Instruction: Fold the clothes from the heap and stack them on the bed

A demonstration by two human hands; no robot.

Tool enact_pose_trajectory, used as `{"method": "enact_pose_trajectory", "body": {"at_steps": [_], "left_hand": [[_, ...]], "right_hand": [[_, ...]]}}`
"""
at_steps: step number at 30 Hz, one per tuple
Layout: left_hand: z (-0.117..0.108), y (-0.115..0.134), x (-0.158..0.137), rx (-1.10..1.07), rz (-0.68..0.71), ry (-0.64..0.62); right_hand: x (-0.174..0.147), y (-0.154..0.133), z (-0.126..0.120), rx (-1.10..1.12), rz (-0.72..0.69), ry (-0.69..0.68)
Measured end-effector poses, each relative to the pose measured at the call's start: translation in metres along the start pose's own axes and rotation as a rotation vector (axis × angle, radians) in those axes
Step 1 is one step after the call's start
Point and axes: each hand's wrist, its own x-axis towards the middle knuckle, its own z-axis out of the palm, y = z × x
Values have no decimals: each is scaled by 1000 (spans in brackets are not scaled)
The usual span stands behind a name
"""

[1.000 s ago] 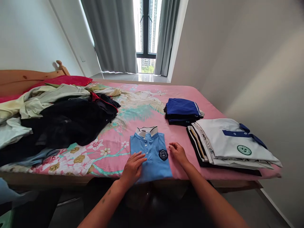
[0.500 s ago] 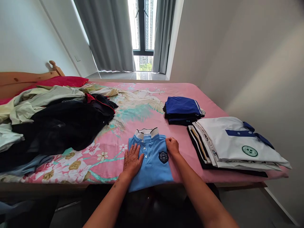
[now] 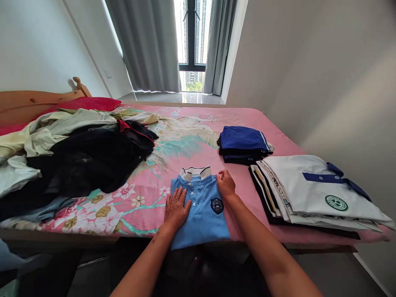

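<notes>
A light blue polo shirt with a white collar and a dark crest lies face up at the bed's near edge, its sides tucked under. Its lower end hangs slightly over that edge. Flat on the left part of the shirt rests my left hand, fingers stretched out. My right hand is closed at the shirt's upper right edge, by the shoulder, with its fingers curled on the fabric there.
Loose clothes, many of them black, heap up on the left of the pink flowered bed. To the right stand a stack of folded white shirts and a smaller stack with blue shorts on top. A wall borders the right side.
The whole view has shifted slightly, so everything sits a little further right. Both hands keep their places on the shirt, the right fingers a little higher along its edge.
</notes>
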Motion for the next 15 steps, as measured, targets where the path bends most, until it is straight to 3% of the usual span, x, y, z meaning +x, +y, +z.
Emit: {"method": "enact_pose_trajectory", "body": {"at_steps": [4, 6, 10, 15], "left_hand": [[1, -1, 0, 8, 16, 16], [1, 0, 0, 15, 22, 16], [0, 0, -1, 12, 24, 12], [-1, 0, -2, -13, 15, 2]], "right_hand": [[-35, -24, 9, -24, -320, -72], [-50, -31, 18, -90, -415, -131], [-61, -37, 32, -220, -356, -160], [-48, -48, 32, -320, -166, -211]]}}
